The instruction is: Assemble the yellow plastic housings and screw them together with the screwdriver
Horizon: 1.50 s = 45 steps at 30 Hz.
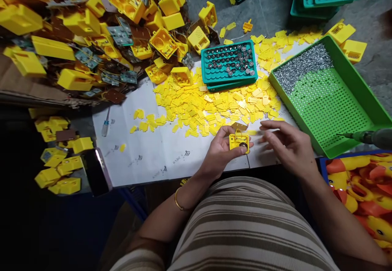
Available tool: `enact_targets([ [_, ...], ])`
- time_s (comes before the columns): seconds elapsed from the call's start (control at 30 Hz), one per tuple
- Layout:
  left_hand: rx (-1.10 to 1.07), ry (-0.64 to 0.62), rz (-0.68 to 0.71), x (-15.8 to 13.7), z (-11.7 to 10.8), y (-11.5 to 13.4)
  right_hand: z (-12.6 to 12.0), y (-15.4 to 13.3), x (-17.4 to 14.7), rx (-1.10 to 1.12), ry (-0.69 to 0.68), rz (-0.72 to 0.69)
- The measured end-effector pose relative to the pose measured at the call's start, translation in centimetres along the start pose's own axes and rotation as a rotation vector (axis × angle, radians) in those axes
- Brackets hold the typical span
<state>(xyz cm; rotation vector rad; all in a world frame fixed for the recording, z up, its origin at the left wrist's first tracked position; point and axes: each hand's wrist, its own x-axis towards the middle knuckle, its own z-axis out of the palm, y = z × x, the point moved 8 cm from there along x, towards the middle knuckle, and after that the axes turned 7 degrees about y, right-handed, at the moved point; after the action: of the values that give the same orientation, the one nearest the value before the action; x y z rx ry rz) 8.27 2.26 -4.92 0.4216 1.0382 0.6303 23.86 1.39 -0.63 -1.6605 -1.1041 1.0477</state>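
Observation:
My left hand grips a small yellow plastic housing, its open side facing up. Inside the housing a round dark part shows near my thumb, and a thin wire runs to a brownish board at its far edge. My right hand hovers just to the right of the housing, apart from it, fingers spread with nothing visible in them. Beyond both hands lies a wide heap of small yellow plastic covers. On that heap rests a teal tray with rows of round metal button cells.
At right stands a green perforated basket of small screws, with a power screwdriver over it. A cardboard box overflows with yellow housings at left. A phone and a screwdriver lie leftward. Toy ducks fill a blue crate.

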Motion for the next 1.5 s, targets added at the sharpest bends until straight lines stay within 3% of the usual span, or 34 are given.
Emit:
enact_targets([
  [0.1,0.022,-0.008,-0.040,-0.3,0.2,-0.2,1.8,2.6,0.9,0.225,-0.138,0.256],
  [0.17,0.050,-0.022,-0.066,-0.6,0.3,-0.3,3.3,3.1,1.2,0.293,-0.259,0.319],
  [0.4,0.223,-0.120,-0.244,-1.4,0.1,-1.0,4.0,2.0,2.4,0.269,-0.407,0.224],
  [0.47,0.266,-0.146,-0.290,-1.5,0.2,-1.3,3.7,1.3,2.7,0.188,-0.444,0.132],
  [0.6,0.371,-0.184,-0.283,-1.4,0.5,-1.4,2.6,-0.8,3.4,-0.247,-0.356,-0.205],
  [0.67,0.429,-0.193,-0.256,-1.3,0.6,-1.3,2.3,-0.9,3.3,-0.392,-0.315,-0.210],
  [0.83,0.567,-0.146,-0.128,-1.0,0.3,-1.0,3.3,0.7,2.1,-0.024,-0.435,0.161],
  [0.97,0.628,-0.069,-0.037,-0.4,-0.2,-0.9,2.8,0.3,2.3,-0.086,-0.282,0.069],
  [1.13,0.350,-0.042,-0.143,-0.2,-0.2,-1.1,2.9,0.6,1.8,0.184,-0.176,0.125],
  [1.23,0.155,-0.040,-0.174,-0.3,-0.1,-0.7,2.8,-0.5,0.9,0.022,-0.188,-0.025],
  [1.3,0.062,-0.043,-0.178,-0.4,-0.1,-0.3,3.2,-1.8,0.0,-0.119,-0.271,-0.195],
  [1.4,-0.019,-0.039,-0.179,-0.7,-0.1,0.1,3.7,-3.7,-1.6,-0.307,-0.401,-0.436],
  [1.5,-0.038,-0.018,-0.173,-1.0,-0.2,0.3,4.0,-4.8,-2.7,-0.489,-0.457,-0.574],
])
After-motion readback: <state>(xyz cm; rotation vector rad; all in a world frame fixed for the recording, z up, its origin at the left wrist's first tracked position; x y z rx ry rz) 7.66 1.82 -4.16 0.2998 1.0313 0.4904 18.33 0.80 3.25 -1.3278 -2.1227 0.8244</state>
